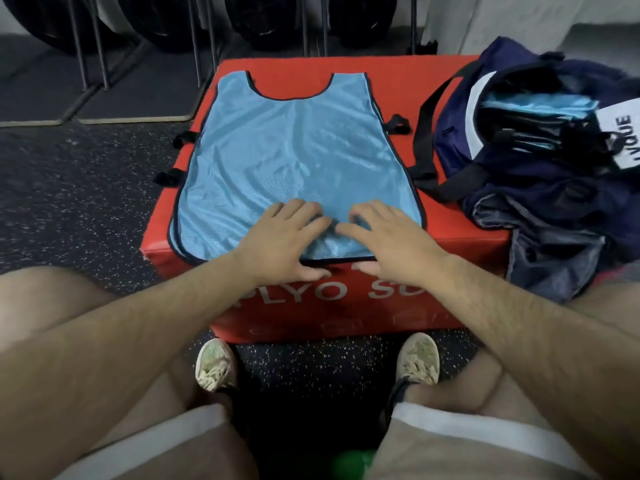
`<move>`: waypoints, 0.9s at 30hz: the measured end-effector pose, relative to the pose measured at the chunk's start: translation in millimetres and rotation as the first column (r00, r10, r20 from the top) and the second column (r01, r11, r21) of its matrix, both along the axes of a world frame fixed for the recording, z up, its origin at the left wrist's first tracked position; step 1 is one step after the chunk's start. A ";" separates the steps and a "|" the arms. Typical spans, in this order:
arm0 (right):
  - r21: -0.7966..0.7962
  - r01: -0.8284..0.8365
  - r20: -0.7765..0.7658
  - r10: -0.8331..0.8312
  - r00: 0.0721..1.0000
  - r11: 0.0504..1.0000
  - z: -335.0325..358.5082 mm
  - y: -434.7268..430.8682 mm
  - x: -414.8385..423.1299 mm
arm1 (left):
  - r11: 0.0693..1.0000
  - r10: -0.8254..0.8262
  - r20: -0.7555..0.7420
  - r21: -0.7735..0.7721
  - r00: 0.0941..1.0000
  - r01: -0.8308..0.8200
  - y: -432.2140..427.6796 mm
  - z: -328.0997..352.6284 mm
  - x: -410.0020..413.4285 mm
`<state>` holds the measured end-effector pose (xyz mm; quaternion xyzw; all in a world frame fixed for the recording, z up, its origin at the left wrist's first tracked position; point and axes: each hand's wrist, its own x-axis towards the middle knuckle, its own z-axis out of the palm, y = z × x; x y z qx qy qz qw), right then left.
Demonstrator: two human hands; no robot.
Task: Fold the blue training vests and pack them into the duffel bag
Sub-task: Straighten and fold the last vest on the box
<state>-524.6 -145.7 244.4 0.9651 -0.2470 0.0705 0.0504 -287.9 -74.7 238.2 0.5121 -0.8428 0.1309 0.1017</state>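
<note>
Blue vest [294, 150] spread flat on top of the red box [460, 233], neck hole at the far end, bottom hem at the near edge. Long way of the vest running straight away from the body, from near to far. Both hands down flat on the near hem, side by side, close to the middle: left hand [280, 237] a bit left of middle, right hand [388, 237] a bit right. Fingers spread out and pressing, not pinching or holding any cloth. Little black straps [398, 124] sticking out on both sides of the vest. Duffel bag [519, 168] wide open just to the right of the box, with folded blue vests [540, 107] already inside. Right hand nearer to the bag. Probably smoothing first, then folding, likely side over side along the long way.
</note>
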 end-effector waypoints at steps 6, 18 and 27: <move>0.013 0.001 0.119 -0.003 0.993 1.000 14.2 1.4 -2.1 | 0.999 0.016 -0.043 -0.029 0.999 -0.017 12.0 3.9 0.3; 0.215 0.242 0.319 -0.302 0.898 0.946 48.8 -20.2 -26.1 | 0.933 0.357 -0.424 0.212 0.833 -0.292 12.5 47.9 67.0; 0.447 0.226 0.485 -0.446 0.752 0.866 97.2 -43.2 -29.4 | 0.838 0.532 -0.596 0.272 0.601 -0.472 32.1 110.9 129.5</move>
